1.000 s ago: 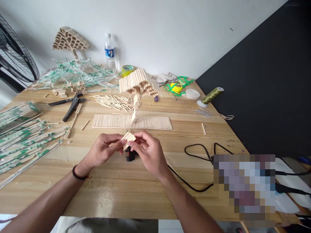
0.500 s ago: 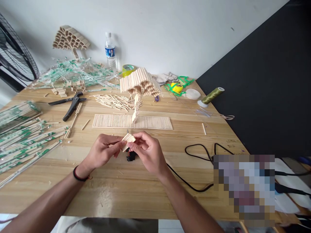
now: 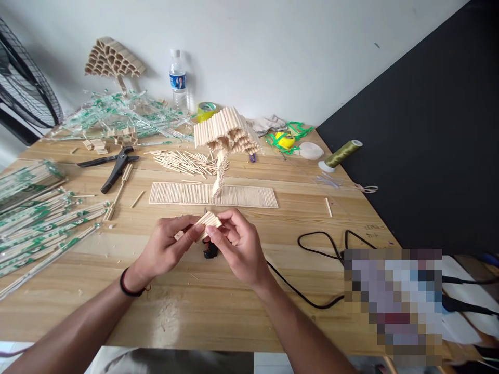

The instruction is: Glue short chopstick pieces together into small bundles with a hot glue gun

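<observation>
Between my two hands is a small panel of short wooden sticks [image 3: 209, 222], held tilted above the table. My left hand [image 3: 166, 244] pinches its left side with thumb and fingers. On the other side, my right hand [image 3: 239, 246] grips it, the thumb pressed on its face. Beneath the panel, partly hidden, lies a black tool with a thin metal tip [image 3: 210, 250]. Just beyond my hands a long flat strip of sticks [image 3: 175, 194] lies on the table, and a tree-shaped stick model [image 3: 226, 132] stands on it.
Loose cut sticks [image 3: 183, 162] lie behind the strip. Black-handled cutters [image 3: 117, 169] and wrapped stick bundles [image 3: 42, 223] are at left. A water bottle [image 3: 178, 80], tape roll [image 3: 206, 111] and second tree model [image 3: 113, 59] stand at the back. A black cable [image 3: 300, 296] runs right; a thread spool [image 3: 343, 156] stands beyond.
The small stick panel has shifted slightly right and turned a little in my fingers. Both hands still hold it. The rest of the table looks the same apart from a slight view shift.
</observation>
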Demonstrator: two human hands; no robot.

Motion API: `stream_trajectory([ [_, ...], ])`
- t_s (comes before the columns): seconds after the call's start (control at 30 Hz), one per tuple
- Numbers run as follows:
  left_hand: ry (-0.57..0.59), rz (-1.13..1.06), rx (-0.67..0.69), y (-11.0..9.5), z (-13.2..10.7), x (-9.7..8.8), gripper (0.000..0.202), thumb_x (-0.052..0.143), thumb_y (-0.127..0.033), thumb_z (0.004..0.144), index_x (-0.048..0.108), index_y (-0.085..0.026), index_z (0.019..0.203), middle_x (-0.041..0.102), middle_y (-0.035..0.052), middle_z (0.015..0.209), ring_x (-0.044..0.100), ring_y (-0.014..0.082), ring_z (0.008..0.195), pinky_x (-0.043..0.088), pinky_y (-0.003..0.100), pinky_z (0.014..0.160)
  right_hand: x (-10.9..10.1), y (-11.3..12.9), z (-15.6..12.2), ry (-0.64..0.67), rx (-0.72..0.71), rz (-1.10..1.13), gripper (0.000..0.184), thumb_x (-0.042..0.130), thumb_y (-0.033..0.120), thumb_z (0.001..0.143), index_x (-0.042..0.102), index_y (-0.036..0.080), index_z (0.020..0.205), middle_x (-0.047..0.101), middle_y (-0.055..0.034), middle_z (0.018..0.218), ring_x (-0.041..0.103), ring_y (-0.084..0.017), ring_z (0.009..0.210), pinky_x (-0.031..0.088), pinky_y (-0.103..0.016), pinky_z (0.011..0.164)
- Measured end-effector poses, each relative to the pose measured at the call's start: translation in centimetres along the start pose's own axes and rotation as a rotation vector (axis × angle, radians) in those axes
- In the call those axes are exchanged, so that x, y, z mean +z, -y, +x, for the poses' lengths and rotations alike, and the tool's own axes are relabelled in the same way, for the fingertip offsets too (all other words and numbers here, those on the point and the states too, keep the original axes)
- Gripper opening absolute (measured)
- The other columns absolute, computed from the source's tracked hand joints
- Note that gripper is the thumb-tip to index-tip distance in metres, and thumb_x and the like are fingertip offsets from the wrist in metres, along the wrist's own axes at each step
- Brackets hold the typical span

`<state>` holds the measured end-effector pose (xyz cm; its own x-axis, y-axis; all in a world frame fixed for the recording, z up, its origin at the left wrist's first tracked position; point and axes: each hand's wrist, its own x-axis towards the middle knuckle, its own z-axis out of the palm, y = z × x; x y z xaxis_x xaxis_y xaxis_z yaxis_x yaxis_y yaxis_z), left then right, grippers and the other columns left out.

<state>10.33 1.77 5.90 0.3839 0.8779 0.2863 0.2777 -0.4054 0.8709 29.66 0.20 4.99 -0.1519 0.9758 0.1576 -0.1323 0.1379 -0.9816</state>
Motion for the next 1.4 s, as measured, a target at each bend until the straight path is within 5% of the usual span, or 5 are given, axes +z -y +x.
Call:
stream_trajectory([
  [0.4, -0.053, 0.110, 0.116, 0.7, 0.2, 0.2, 0.020, 0.058, -0.028, 0.110, 0.076, -0.018, 0.109, 0.075, 0.0071, 0.095, 0.067, 0.0187, 0.086, 0.051, 0.029, 0.080, -0.3, -0.3, 0.2, 0.008, -0.019, -0.075, 0.026, 0.063, 0.050, 0.106, 0.061, 0.025, 0.111, 0.070, -0.0022, 0.090, 0.070, -0.016, 0.072, 0.062, -0.032, 0.069],
  [0.6, 0.058, -0.046, -0.016, 0.9, 0.3, 0.0, 0.029, 0.052, -0.038, 0.113, 0.073, -0.018, 0.113, 0.074, 0.0055, 0.086, 0.064, 0.0165, 0.073, 0.050, 0.028, 0.070, -0.3, -0.4, 0.2, 0.021, 0.003, -0.062, 0.023, 0.063, 0.047, 0.105, 0.061, 0.025, 0.111, 0.071, -0.0017, 0.087, 0.071, -0.017, 0.071, 0.062, -0.033, 0.069],
  [1.4, 0.072, 0.076, 0.149, 0.9, 0.2, 0.0, 0.017, 0.053, -0.018, 0.108, 0.068, -0.016, 0.114, 0.079, 0.0066, 0.099, 0.072, 0.0147, 0.082, 0.052, 0.023, 0.073, -0.8, -0.2, 0.2, 0.037, 0.016, -0.006, 0.004, 0.062, 0.024, 0.098, 0.058, 0.024, 0.095, 0.061, 0.0067, 0.066, 0.055, -0.012, 0.057, 0.042, -0.026, 0.056],
])
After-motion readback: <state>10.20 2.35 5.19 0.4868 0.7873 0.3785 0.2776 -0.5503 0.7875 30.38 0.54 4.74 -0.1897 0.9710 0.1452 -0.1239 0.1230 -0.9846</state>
